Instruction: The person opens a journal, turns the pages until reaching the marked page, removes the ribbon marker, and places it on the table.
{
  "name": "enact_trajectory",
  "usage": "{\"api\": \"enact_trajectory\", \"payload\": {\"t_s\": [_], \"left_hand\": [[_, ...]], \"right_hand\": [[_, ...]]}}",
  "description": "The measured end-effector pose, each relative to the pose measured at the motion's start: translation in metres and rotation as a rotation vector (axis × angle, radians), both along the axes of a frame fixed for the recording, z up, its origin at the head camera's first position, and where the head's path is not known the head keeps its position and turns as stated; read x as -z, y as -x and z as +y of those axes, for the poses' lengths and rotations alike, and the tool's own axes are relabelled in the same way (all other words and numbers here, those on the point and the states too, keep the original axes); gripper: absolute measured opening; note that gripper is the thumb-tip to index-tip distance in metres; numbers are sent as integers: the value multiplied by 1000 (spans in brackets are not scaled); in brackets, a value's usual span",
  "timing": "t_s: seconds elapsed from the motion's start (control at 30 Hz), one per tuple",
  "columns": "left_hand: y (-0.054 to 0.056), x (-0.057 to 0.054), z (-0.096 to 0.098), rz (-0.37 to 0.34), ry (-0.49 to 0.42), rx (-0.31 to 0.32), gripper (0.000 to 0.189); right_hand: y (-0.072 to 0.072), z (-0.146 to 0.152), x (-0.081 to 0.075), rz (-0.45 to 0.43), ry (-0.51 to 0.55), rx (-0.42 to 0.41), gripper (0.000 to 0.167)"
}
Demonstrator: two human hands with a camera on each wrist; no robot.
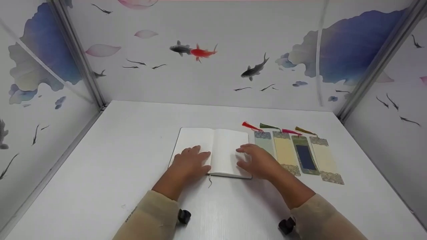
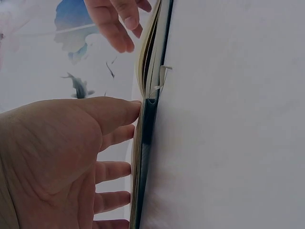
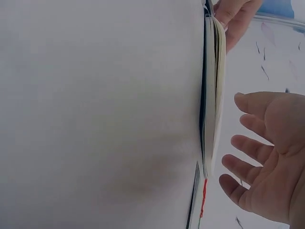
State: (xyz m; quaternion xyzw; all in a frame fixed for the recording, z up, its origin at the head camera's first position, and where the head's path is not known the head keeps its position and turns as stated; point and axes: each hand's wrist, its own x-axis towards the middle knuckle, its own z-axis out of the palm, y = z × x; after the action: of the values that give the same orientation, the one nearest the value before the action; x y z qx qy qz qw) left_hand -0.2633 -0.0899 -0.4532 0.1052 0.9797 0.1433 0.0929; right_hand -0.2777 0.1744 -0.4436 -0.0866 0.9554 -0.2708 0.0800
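Note:
A notebook (image 1: 230,150) with blank pages lies spread open on the white table, its thin ribbon (image 1: 210,181) trailing from the near edge of the spine. My left hand (image 1: 190,163) presses on the left page with straight, spread fingers; the left wrist view shows its fingertips (image 2: 125,198) touching the paper. Over the right page hovers my right hand (image 1: 258,161), fingers relaxed and apart from the paper, as the right wrist view (image 3: 271,157) shows. Beside the notebook, to the right, lie several tasselled bookmarks, the nearest one pale green (image 1: 263,143) and partly hidden by the right hand.
Farther right are a yellow bookmark (image 1: 285,150), one with a dark blue panel (image 1: 306,156) and a cream one (image 1: 323,160), tassels pointing to the back. Walls printed with fish (image 1: 203,52) enclose the table (image 1: 116,150) at the back and both sides.

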Motion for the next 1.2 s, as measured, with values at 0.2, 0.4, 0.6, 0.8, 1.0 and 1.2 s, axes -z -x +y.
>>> {"api": "enact_trajectory", "payload": {"t_s": [0.2,0.4,0.6,0.8,1.0,1.2], "left_hand": [[3,4,0,11,14,-4,62],[2,2,0,34,8,-11,63],[3,0,-8,52,-10,-37,68],[11,3,-24,52,-30,-108,73],[16,5,-37,30,-58,-168,77],[16,1,-42,11,-80,-206,78]], "right_hand": [[2,-7,3,-14,-183,-118,50],[2,-10,3,-18,-299,-179,48],[2,-9,4,11,-344,-213,47],[2,-8,6,21,-323,-248,47],[0,-9,4,1,-292,-241,47],[-2,-11,2,-8,-290,-222,48]]}}
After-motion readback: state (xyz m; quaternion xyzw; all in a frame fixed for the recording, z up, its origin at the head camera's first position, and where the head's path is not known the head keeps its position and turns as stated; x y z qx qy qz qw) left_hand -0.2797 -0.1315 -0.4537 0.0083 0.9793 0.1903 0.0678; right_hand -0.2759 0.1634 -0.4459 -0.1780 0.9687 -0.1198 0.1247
